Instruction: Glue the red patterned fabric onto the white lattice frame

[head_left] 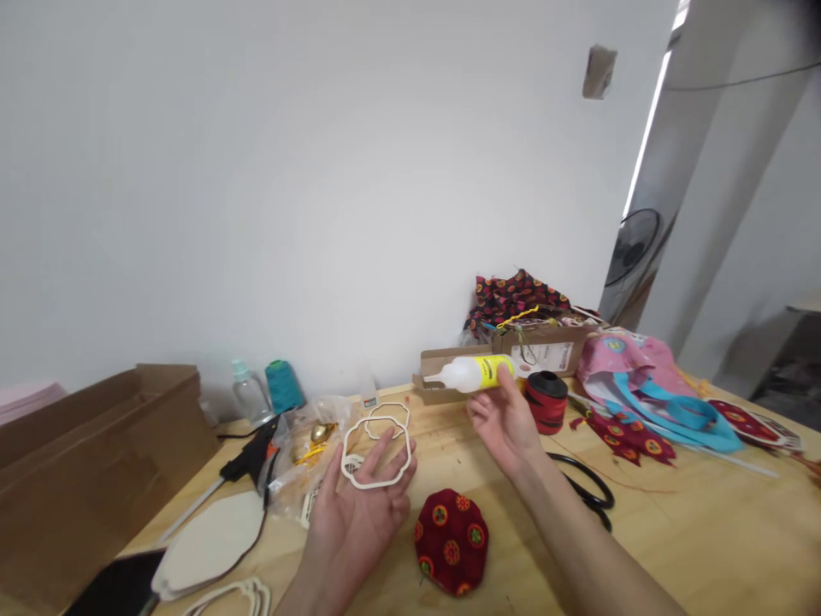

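In my right hand is a white squeeze bottle with a yellow label, probably glue; it lies sideways, its thin nozzle pointing left. My left hand is palm up and supports a thin cream frame with a scalloped edge on its fingers, thumb against the rim. A similar frame lies on the table just behind it. Between my forearms sits a dark red patterned fabric piece, roughly round. The bottle is above and to the right of the held frame, apart from it.
On the wooden table, a black glue gun, cream panels and a cardboard box stand left. Black-handled scissors, a red ribbon spool, blue ribbon and an open carton are right.
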Available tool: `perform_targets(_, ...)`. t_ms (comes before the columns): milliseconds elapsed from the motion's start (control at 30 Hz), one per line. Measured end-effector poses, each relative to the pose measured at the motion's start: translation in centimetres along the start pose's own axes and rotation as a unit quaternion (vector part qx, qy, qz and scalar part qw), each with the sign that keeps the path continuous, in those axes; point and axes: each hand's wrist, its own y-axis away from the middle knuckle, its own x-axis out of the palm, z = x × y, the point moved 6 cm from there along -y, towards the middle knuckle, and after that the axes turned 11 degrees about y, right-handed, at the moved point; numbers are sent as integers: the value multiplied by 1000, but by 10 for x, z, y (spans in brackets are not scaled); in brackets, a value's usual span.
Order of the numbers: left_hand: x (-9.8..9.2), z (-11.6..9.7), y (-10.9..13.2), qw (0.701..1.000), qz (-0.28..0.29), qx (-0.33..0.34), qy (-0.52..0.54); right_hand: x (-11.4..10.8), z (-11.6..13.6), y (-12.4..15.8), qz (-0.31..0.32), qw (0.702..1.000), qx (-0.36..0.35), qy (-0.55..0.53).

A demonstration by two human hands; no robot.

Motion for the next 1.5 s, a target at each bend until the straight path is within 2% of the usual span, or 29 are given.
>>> perform_targets(167, -5, 1, 0, 1000, -3, -2, -23, -1, -21, -2, 1, 998, 64, -16)
perform_targets(267, -6, 1, 1, 999, -3, 9, -44, 0, -30, 0, 4, 998, 70, 0)
perform_targets(467, -2, 0, 2, 997, 1, 46, -55, 8, -25, 6, 1, 997, -2, 73)
perform_targets(667, 4, 7, 5, 999, 39, -6, -16, 24, 6, 28, -37, 973, -128, 188)
perform_targets(767, 5, 12, 6, 999, 48, -19, -9, 30, 12, 39, -46, 956, -160, 241)
perform_targets(1100, 2, 25, 3, 997, 60, -42, -27, 24, 16, 39, -74, 923, -199, 320)
perform_targets(1500, 2, 26, 4, 997, 54, -45, -42, 17, 15, 31, -69, 935, -196, 286)
